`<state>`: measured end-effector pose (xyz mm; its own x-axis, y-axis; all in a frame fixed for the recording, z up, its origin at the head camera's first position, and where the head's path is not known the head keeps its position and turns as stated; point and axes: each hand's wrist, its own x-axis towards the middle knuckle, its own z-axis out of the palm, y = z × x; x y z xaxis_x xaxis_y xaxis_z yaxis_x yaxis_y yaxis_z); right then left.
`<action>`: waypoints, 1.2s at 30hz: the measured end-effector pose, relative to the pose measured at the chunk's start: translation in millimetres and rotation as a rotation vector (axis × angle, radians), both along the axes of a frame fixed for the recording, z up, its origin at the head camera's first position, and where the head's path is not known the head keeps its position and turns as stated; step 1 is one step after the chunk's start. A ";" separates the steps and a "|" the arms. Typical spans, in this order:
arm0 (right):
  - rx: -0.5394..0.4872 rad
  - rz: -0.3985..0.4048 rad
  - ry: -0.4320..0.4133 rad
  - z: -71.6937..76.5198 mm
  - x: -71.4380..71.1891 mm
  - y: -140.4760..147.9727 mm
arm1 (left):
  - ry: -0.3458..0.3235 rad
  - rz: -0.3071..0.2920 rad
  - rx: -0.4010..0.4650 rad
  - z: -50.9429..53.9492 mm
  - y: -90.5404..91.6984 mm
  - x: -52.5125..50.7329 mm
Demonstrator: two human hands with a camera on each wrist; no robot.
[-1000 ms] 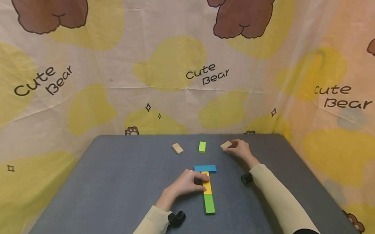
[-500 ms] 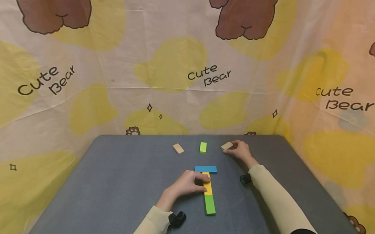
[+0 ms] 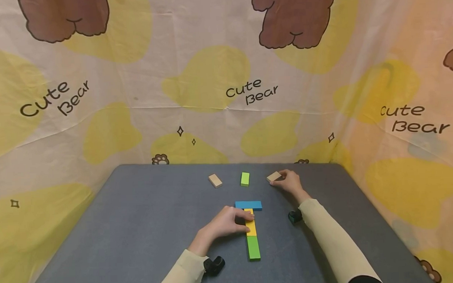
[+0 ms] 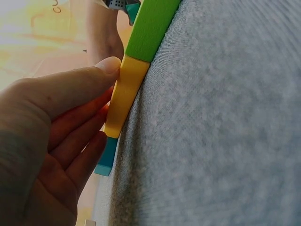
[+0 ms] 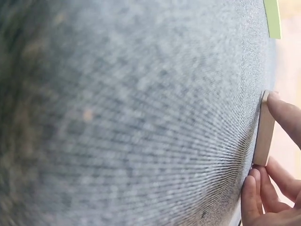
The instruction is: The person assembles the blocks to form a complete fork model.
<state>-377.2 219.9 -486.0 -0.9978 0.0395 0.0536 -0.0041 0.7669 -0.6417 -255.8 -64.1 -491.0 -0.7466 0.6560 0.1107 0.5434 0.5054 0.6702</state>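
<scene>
My left hand [image 3: 223,221] rests its thumb and fingertips on the yellow block [image 3: 250,228], which lies end to end with a green block [image 3: 253,248]. A blue block [image 3: 248,205] lies crosswise at the yellow one's far end. In the left wrist view the thumb of my left hand [image 4: 28,127] touches the yellow block [image 4: 126,92] near the green one [image 4: 153,28]. Farther back on the right, my right hand [image 3: 292,185] pinches a plain wooden block [image 3: 274,176]; the right wrist view shows thumb and fingers at opposite ends of this block [image 5: 265,132].
A light green block [image 3: 245,179] and another plain wooden block [image 3: 215,180] lie toward the back of the grey table [image 3: 121,228]. Behind the table's far edge hangs a patterned cloth [image 3: 202,80].
</scene>
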 end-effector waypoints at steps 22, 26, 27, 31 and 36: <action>-0.012 -0.053 -0.017 -1.2 1.3 -7.3 | 0.022 -0.008 -0.003 -1.1 -0.5 -1.7; -0.004 -0.046 -0.006 -2.0 0.3 -6.9 | 0.029 -0.007 -0.004 -1.2 -0.6 -0.9; -0.003 -0.046 -0.001 -2.0 0.3 -6.8 | 0.032 -0.006 -0.005 -1.0 -0.6 -0.6; -0.001 -0.048 0.013 -2.2 0.9 -6.5 | 0.028 -0.003 -0.008 0.4 -0.2 0.6; -0.004 -0.046 0.017 -0.6 1.8 -5.6 | 0.022 0.001 -0.015 2.4 0.4 1.2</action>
<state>-375.5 214.3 -486.6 -0.9939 0.0858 0.0699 0.0207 0.7642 -0.6446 -254.6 -63.8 -488.5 -0.7448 0.6569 0.1171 0.5574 0.5160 0.6504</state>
